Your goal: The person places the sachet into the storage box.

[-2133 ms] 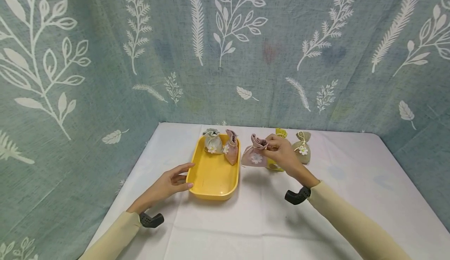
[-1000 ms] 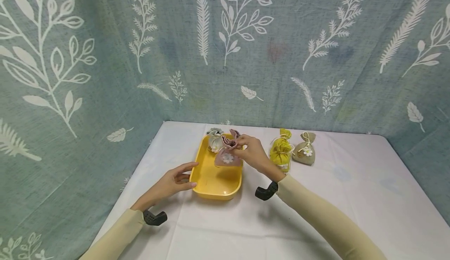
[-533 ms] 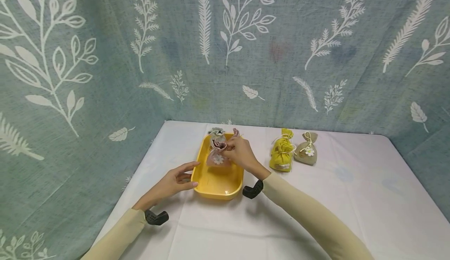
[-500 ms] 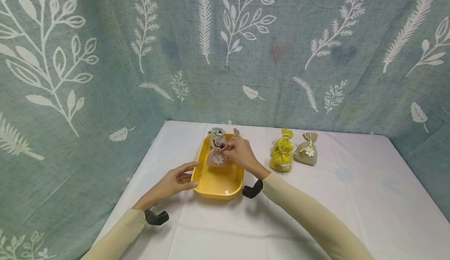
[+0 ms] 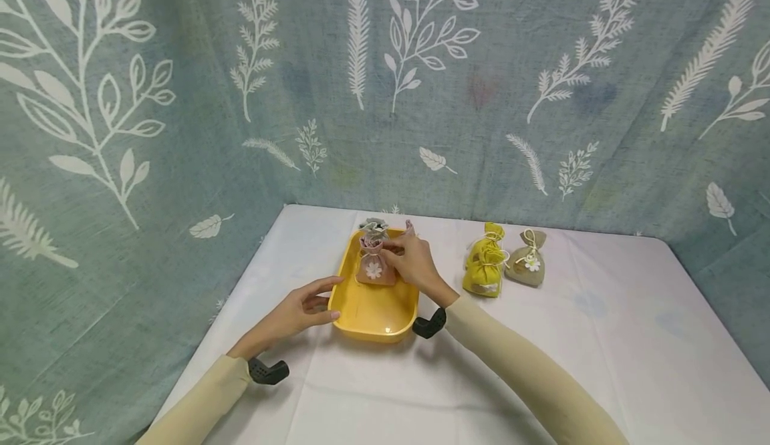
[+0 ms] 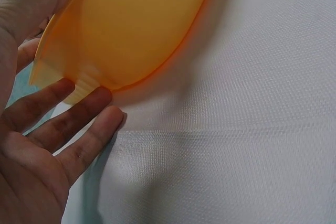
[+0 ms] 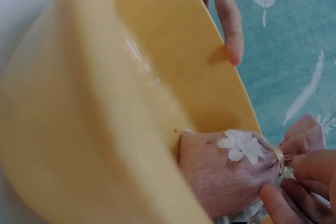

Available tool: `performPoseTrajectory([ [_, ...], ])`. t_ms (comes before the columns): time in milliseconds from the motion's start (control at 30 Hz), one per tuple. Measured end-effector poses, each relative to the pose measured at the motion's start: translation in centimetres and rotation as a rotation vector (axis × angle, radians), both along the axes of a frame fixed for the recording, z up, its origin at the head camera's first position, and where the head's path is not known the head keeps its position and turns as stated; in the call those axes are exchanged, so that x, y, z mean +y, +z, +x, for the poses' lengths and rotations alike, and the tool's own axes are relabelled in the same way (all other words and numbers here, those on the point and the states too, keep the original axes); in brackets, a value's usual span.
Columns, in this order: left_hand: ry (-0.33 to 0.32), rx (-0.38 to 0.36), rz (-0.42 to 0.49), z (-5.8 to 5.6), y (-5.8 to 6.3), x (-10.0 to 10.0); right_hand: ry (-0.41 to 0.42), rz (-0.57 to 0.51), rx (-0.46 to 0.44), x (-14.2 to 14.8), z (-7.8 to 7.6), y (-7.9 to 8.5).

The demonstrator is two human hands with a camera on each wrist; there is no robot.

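Note:
A yellow plastic tray [image 5: 374, 311] stands on the table. At its left rim my left hand [image 5: 295, 311] holds on lightly, thumb and index fingertip at the edge and the other fingers against the outer wall [image 6: 131, 30]. My right hand [image 5: 415, 264] pinches the neck of a pink drawstring bag [image 7: 215, 174] with a white flower. That bag is upright in the tray's far half. Right behind it shows a grey-green bag [image 5: 374, 228], mostly hidden. Another pink bag [image 5: 410, 226] shows only its top beyond my right hand.
Right of the tray, two yellow-green bags [image 5: 484, 274] stand one in front of the other, beside an olive-brown bag [image 5: 526, 264] with a white flower. A leaf-patterned cloth [image 5: 481, 97] hangs behind the white-covered table [image 5: 541, 365].
My right hand has carried the pink bag leftward from beside the yellow-green bags into the tray and lowered it there. My left hand has stayed at the tray's rim.

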State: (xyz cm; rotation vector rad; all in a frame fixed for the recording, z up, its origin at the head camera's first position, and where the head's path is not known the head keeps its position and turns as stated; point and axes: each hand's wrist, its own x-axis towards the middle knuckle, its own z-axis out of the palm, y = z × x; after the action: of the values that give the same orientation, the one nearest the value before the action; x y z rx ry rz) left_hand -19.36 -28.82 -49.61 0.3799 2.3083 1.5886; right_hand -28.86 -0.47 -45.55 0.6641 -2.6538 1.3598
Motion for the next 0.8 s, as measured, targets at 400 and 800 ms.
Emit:
performPoseTrajectory([
  [400, 0.014, -0.012, -0.012, 0.0, 0.1, 0.4, -0.004, -0.087, 0.003, 4.1, 1.5, 1.7],
  [800, 0.051, -0.012, -0.062, -0.4, -0.1, 0.4, -0.060, -0.132, -0.052, 11.5, 2.7, 2.5],
])
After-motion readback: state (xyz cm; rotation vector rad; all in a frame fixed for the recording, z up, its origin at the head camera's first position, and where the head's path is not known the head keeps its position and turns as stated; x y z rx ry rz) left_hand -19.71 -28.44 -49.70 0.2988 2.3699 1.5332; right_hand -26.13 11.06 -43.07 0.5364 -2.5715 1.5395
